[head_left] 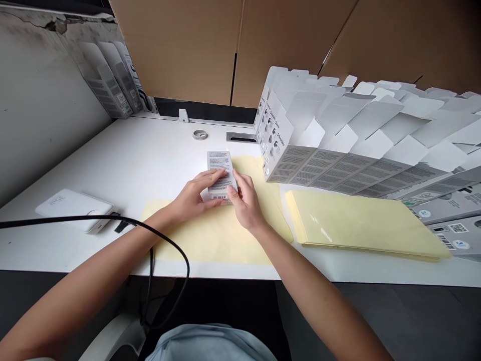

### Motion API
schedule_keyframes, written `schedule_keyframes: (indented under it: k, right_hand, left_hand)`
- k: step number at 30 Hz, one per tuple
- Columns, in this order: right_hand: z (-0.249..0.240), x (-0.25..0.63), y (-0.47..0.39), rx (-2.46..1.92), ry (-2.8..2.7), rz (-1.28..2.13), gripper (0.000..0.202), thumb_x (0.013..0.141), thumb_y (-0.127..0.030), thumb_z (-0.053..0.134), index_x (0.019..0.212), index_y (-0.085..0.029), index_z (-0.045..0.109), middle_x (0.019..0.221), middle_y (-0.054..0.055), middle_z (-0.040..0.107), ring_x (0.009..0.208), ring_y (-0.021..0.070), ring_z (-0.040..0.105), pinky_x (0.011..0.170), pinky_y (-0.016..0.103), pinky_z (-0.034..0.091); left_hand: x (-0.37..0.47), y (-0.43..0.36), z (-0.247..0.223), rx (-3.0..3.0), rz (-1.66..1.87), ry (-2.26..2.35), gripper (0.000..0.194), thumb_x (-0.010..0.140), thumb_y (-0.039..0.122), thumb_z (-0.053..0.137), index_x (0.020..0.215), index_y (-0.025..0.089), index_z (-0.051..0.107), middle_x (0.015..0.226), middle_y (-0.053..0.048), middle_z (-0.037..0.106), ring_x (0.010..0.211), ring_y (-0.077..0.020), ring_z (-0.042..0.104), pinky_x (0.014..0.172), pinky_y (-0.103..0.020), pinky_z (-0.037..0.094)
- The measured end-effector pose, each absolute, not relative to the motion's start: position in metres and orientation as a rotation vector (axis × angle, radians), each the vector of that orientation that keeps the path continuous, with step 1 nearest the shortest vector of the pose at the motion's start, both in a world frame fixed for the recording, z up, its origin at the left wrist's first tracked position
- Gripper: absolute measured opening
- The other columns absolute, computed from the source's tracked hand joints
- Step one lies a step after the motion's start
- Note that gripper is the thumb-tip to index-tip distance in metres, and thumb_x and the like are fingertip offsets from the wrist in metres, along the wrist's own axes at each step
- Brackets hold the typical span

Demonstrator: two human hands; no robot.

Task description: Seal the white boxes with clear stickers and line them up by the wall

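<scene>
A small printed box [220,160], with fine text and a barcode on its upper face, lies on yellow sheets [214,245] at the middle of the table. My left hand [197,196] holds the box from its left and near side, fingers resting over its printed face. On the right edge of the box, my right hand [246,200] grips it with thumb and fingers. The undersides of both hands are hidden.
Open-topped printed boxes [319,165] stand in a long row at right, behind a yellow sheet stack [361,223]. A white device [75,208] lies left, near a black cable [165,232]. A tape roll [200,134] and more boxes [112,90] are farther back.
</scene>
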State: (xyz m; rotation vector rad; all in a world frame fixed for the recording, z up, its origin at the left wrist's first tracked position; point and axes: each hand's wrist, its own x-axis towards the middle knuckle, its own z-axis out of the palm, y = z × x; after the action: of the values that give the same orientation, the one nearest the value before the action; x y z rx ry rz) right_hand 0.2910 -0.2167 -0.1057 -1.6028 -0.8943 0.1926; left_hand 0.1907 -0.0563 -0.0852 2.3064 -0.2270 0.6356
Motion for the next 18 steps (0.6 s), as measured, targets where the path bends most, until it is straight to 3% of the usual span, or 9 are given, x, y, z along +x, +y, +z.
schedule_keyframes:
  k: [4, 7, 11, 14, 18]
  right_hand:
    - [-0.096, 0.289, -0.216, -1.619, -0.653, 0.297, 0.06, 0.086, -0.059, 0.06, 0.133, -0.022, 0.056, 0.13, 0.012, 0.058, 0.09, 0.0199, 0.063, 0.076, 0.034, 0.054]
    - [-0.088, 0.288, -0.218, -1.667, -0.624, 0.403, 0.049, 0.084, -0.057, 0.062, 0.115, -0.02, 0.067, 0.111, 0.009, 0.068, 0.088, 0.0214, 0.063, 0.073, 0.031, 0.052]
    - [-0.082, 0.287, -0.221, -1.703, -0.663, 0.468, 0.038, 0.092, -0.051, 0.05, 0.098, -0.019, 0.071, 0.092, 0.007, 0.07, 0.09, 0.024, 0.063, 0.074, 0.033, 0.051]
    - [-0.081, 0.286, -0.222, -1.704, -0.733, 0.422, 0.036, 0.096, -0.045, 0.043, 0.101, -0.02, 0.07, 0.096, 0.008, 0.068, 0.096, 0.0249, 0.062, 0.079, 0.035, 0.051]
    - [-0.072, 0.281, -0.225, -1.755, -0.869, 0.334, 0.038, 0.098, -0.039, 0.041, 0.121, -0.019, 0.064, 0.116, 0.011, 0.064, 0.107, 0.026, 0.062, 0.09, 0.039, 0.05]
  left_hand:
    - [0.186, -0.064, -0.075, 2.138, 0.565, -0.046, 0.07, 0.084, 0.048, 0.071, 0.146, 0.026, 0.048, 0.15, -0.01, 0.049, 0.142, -0.0311, 0.041, 0.119, -0.047, 0.033]
    - [0.187, -0.065, -0.066, 1.909, 0.604, 0.351, 0.069, 0.084, 0.049, 0.069, 0.145, 0.024, 0.048, 0.155, -0.011, 0.042, 0.142, -0.0323, 0.04, 0.113, -0.047, 0.041]
    - [0.194, -0.056, -0.055, 1.642, 0.287, 0.665, 0.072, 0.077, 0.057, 0.072, 0.134, 0.015, 0.058, 0.136, -0.019, 0.059, 0.119, -0.0353, 0.06, 0.092, -0.047, 0.054]
    - [0.2, -0.05, -0.049, 1.551, 0.081, 0.617, 0.062, 0.074, 0.057, 0.075, 0.117, 0.014, 0.067, 0.118, -0.016, 0.069, 0.107, -0.0307, 0.067, 0.088, -0.041, 0.055]
    - [0.206, -0.048, -0.045, 1.479, 0.065, 0.617, 0.053, 0.069, 0.049, 0.083, 0.107, 0.014, 0.072, 0.112, -0.014, 0.072, 0.104, -0.0285, 0.068, 0.085, -0.036, 0.056]
